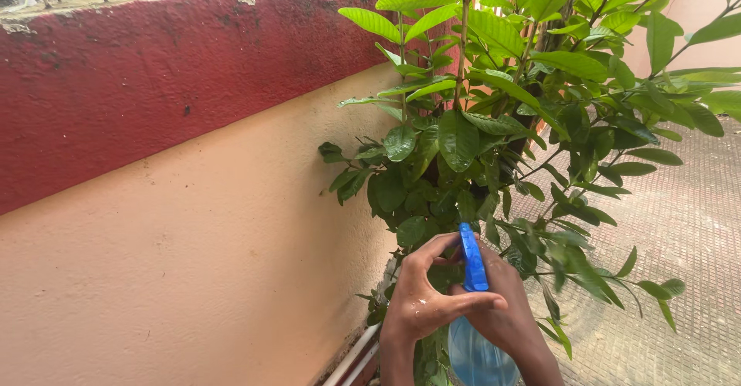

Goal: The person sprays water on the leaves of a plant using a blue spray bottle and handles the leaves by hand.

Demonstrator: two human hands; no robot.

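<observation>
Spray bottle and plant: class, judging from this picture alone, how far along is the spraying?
Done: droplets on the left hand suggest some spraying.
In hand: both hands hold the spray bottle, blue nozzle head aimed into the plant; the right hand is behind it.
Left: upper leaves show no visible wetness, though it is hard to tell.

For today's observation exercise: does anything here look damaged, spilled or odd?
Slight wear only: the dark red painted wall band has chipped patches along its top edge. Water droplets sit on the left hand gripping the blue plastic spray bottle.
</observation>
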